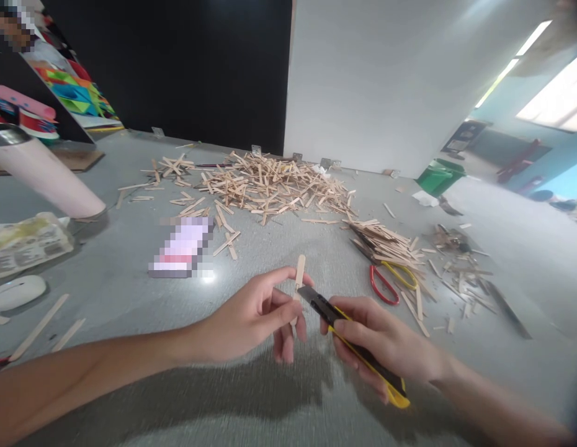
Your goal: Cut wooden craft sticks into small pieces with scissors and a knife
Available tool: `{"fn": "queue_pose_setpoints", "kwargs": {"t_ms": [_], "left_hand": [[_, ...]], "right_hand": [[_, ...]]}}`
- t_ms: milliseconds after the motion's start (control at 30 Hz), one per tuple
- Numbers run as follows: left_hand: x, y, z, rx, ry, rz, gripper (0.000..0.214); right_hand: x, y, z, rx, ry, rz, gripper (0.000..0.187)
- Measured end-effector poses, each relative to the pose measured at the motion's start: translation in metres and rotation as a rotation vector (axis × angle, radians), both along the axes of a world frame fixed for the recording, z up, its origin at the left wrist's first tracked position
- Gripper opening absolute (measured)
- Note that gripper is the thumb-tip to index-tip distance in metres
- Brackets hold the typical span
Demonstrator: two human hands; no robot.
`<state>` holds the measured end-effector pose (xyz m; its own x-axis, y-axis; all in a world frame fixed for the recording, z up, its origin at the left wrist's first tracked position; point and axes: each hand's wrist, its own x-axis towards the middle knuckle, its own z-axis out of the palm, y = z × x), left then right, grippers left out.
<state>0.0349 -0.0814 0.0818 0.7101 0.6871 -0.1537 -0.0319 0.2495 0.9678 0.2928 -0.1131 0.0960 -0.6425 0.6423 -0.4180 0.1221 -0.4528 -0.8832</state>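
My left hand pinches a wooden ice-cream stick and holds it upright above the grey table. My right hand is wrapped round a yellow and black utility knife. The knife's blade tip touches the stick about halfway down its visible length. Both hands hover near the table's front edge.
A big heap of wooden sticks lies at the back, a smaller stack to the right over red and yellow scissors. Stick offcuts lie far right. A pink tube, a white mouse and a packet sit left.
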Motion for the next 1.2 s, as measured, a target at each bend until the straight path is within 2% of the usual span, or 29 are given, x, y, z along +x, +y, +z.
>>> {"fn": "queue_pose_setpoints", "kwargs": {"t_ms": [133, 667, 767, 833, 900, 1067, 1133, 1200], "left_hand": [[0.000, 0.001, 0.000, 0.010, 0.015, 0.007, 0.039], [0.000, 0.002, -0.003, 0.045, 0.073, 0.048, 0.037], [0.000, 0.000, -0.004, 0.017, 0.077, 0.039, 0.037], [0.001, -0.001, -0.004, -0.007, 0.081, 0.042, 0.037], [0.001, -0.001, -0.005, -0.016, 0.083, 0.057, 0.038], [0.000, 0.001, -0.006, -0.014, 0.067, 0.081, 0.041], [-0.001, 0.003, -0.006, -0.020, 0.066, 0.077, 0.040], [-0.001, 0.005, -0.007, -0.025, 0.068, 0.070, 0.038]], "right_hand": [[-0.002, -0.001, -0.004, 0.017, 0.044, -0.024, 0.039], [-0.014, -0.011, -0.012, 0.019, 0.023, -0.111, 0.037], [-0.015, -0.009, -0.009, 0.064, -0.003, -0.176, 0.036], [-0.012, -0.004, -0.006, 0.147, -0.080, -0.235, 0.033], [-0.007, 0.002, -0.004, 0.292, -0.268, -0.241, 0.029], [0.005, 0.009, -0.015, 0.894, -0.941, -0.023, 0.016], [0.010, 0.012, -0.020, 0.973, -1.034, 0.074, 0.018], [0.018, 0.018, -0.025, 0.978, -1.096, 0.156, 0.028]]}}
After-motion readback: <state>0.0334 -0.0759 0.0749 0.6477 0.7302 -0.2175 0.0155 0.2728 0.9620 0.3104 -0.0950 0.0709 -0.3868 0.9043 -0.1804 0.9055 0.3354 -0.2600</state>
